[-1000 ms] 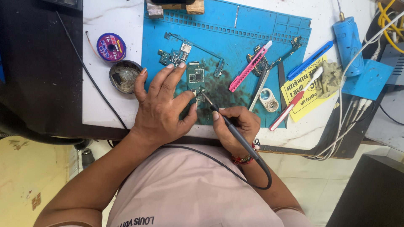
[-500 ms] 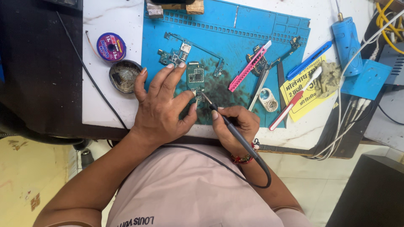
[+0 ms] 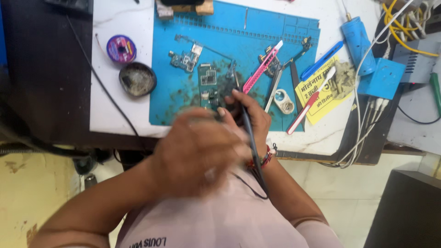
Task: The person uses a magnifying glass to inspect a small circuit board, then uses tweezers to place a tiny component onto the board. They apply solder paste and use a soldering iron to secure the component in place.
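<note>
My right hand (image 3: pixel 250 117) is gripping the thin black corded soldering iron (image 3: pixel 243 112) over the blue silicone work mat (image 3: pixel 183 98); the small green rectangular circuit board (image 3: pixel 208 80) is lying just left of its tip.

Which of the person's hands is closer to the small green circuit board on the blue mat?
The right hand: holding a soldering iron, it lies just right of the green circuit board. The left hand, blurred, is lifted off the blue mat, nearer the person's body.

Surface (image 3: pixel 115 110): white marble-like top, dark edge — evenly lit
Floor (image 3: pixel 27 193): pale yellowish, stained and scuffed
Lower right: dark box (image 3: pixel 409 206) — standing on the floor
</note>
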